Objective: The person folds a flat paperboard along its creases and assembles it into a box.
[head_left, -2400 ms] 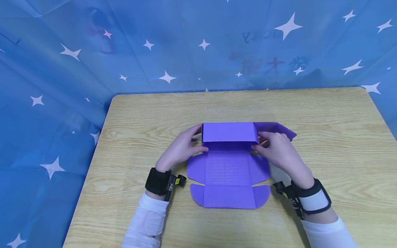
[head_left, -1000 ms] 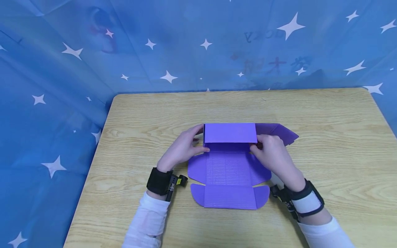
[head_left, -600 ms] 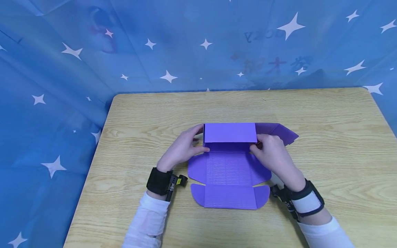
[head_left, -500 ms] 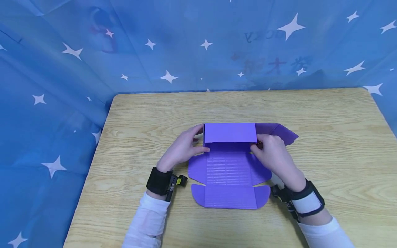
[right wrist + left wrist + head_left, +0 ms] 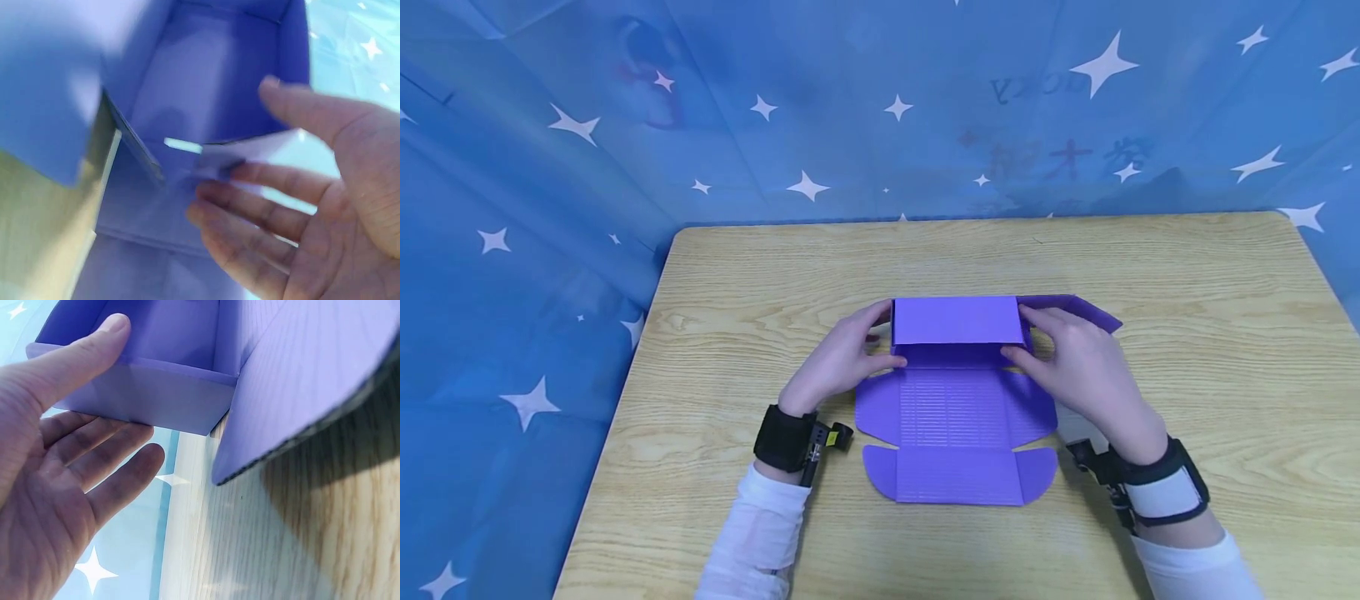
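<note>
I watch from afar: part-folded purple box (image 5: pixel 955 404)
Left hand (image 5: pixel 844 352) clamps 1 end wall (image 5: pixel 156 397); right hand (image 5: pixel 1084 362), thumb and fingers apart, sits at the other

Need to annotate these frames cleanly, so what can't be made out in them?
Head view: the far outer side of the purple box, hidden by the box itself.
Right wrist view: whether the lower fingertips of the right hand press on the box; blur hides this.
Left wrist view: the rest of the large flap, cut off by the frame's edge.
Head view: the backdrop lettering, too faint to read fully.
</note>
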The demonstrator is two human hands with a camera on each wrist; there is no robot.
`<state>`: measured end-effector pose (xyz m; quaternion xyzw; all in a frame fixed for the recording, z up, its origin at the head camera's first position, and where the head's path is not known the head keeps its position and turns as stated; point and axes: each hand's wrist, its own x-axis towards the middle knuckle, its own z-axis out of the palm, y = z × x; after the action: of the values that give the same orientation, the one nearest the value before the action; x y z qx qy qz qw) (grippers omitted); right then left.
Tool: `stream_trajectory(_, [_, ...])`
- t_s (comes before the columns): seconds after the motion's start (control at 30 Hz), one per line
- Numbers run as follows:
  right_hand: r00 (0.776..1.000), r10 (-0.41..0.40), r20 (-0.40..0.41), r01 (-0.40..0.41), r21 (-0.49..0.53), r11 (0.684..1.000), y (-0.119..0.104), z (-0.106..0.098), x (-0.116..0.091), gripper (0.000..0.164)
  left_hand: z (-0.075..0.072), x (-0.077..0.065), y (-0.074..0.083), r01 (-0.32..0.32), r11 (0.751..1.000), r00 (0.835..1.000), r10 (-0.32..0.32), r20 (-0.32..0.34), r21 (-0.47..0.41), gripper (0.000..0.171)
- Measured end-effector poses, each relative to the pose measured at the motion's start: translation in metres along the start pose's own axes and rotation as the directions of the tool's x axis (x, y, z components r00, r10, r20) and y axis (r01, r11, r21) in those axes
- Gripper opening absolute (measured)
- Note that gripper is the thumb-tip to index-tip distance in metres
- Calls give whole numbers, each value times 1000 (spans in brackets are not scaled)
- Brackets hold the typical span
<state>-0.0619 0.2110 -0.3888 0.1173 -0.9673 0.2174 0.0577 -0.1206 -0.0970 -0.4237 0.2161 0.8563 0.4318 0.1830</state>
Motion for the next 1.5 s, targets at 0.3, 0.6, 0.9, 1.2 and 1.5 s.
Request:
stream_trajectory(0.3, [987,-12,-159,17,30,999,8,-19,-4,58,0,0,1,12,1000,1000,-12,2,-2,83])
stream_trajectory(0.6, [993,111,-26,-110,37,993,30,-23,0,72,-1,0,1,9,1000,1000,-9,4,-1,83])
stream_trajectory(0.9, [983,148,109,-157,76,985,40,-23,2,70,0,0,-1,8,1000,1000,-8,-8,2,82])
stream_trajectory(1.2, [977,136,165,-174,244,954,59,-22,-9,78,3,2,0,-15,1000,1000,15,-7,-22,80])
stream_trajectory(1.5, [923,58,382,-181,295,938,74,-17,-17,100,1,0,-2,9,999,1000,-9,-1,-31,80])
